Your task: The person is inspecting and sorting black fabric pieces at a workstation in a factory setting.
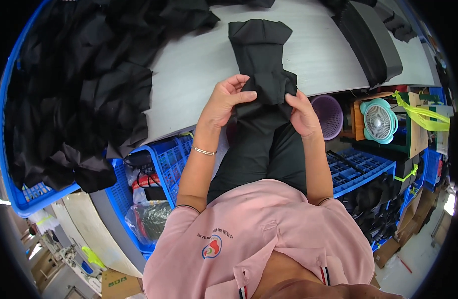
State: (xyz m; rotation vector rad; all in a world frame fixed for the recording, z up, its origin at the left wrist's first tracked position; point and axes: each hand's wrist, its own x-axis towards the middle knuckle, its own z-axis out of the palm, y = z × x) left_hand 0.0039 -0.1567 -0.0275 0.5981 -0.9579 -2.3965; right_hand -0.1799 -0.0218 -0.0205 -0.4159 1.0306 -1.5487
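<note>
Pinching the left edge of a black cloth piece (pixel 262 72), the left hand (pixel 226 99) had its thumb on top and its fingers curled in close. The right hand (pixel 303 114) had the other edge under its thumb; its other fingers were partly hidden, so I could not tell how hard they pressed. The cloth was between the two hands, and its wide end stuck out past the fingertips, over the pale table (pixel 194 65). A big heap of black cloth (pixel 79 89) sat to the left of the fingers. A purple bin (pixel 328 117) and a small fan (pixel 380 122) were to their right. The folds could go crooked if one thumb pressed less. If both hands let go, the cloth could slide down onto the lap (pixel 246 159).
</note>
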